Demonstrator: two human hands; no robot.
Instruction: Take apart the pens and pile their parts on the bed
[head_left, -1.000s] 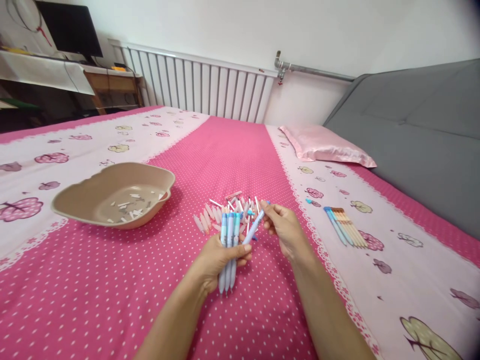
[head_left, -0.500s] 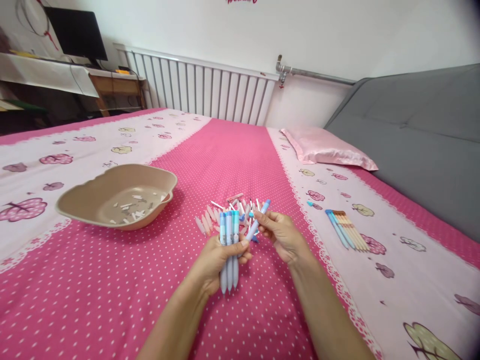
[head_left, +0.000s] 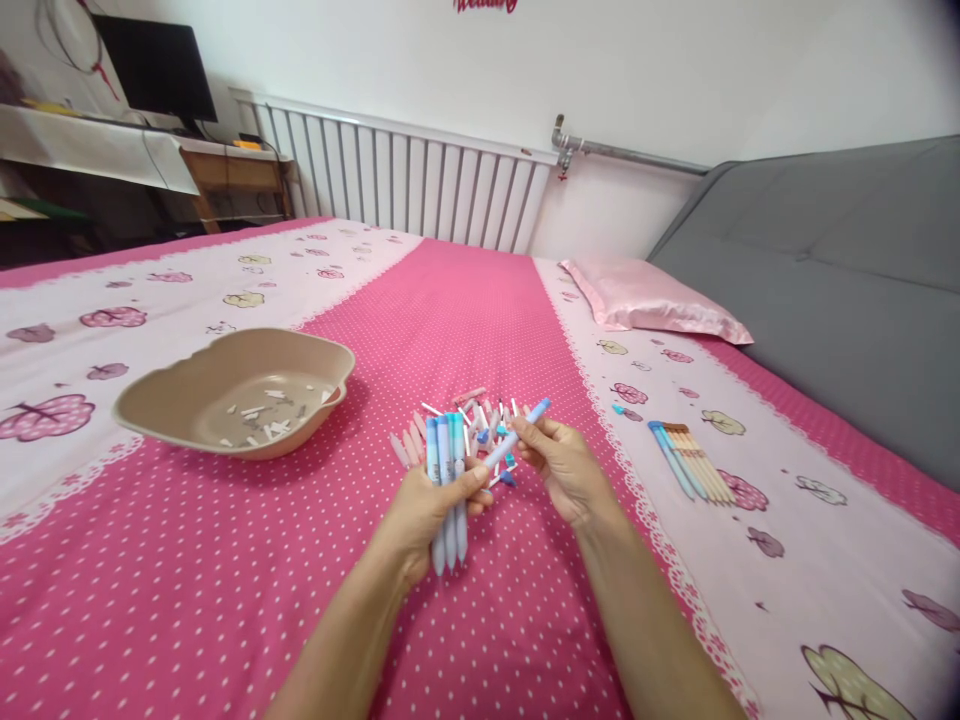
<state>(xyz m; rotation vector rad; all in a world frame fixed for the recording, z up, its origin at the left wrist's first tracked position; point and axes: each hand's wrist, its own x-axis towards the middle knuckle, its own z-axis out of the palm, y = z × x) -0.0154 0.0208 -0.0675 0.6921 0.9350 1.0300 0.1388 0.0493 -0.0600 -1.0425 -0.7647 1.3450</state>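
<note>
Several pale blue pens (head_left: pixel 448 535) stand side by side in my left hand (head_left: pixel 429 505), whose thumb presses across them. My right hand (head_left: pixel 566 465) pinches one more lilac-blue pen (head_left: pixel 500 451) near its darker upper end. This pen slants down to the left, its lower end at my left fingertips. Behind both hands lies a loose pile of small parts (head_left: pixel 487 415): pinkish barrels, thin white sticks and bright blue pieces. My left hand and its pens cover some of the pile.
A beige basin (head_left: pixel 157 424) with small white bits stands on the left of the bed. On the right lies a row of blue and cream pens (head_left: pixel 690 462), with a small blue piece (head_left: pixel 619 409) beyond it. A pink pillow (head_left: pixel 660 297) rests against the grey headboard (head_left: pixel 825 240).
My left hand has shifted slightly left with its bunch of pens. My right hand has moved a little right, and its pen now leans more and sits farther from the bunch.
</note>
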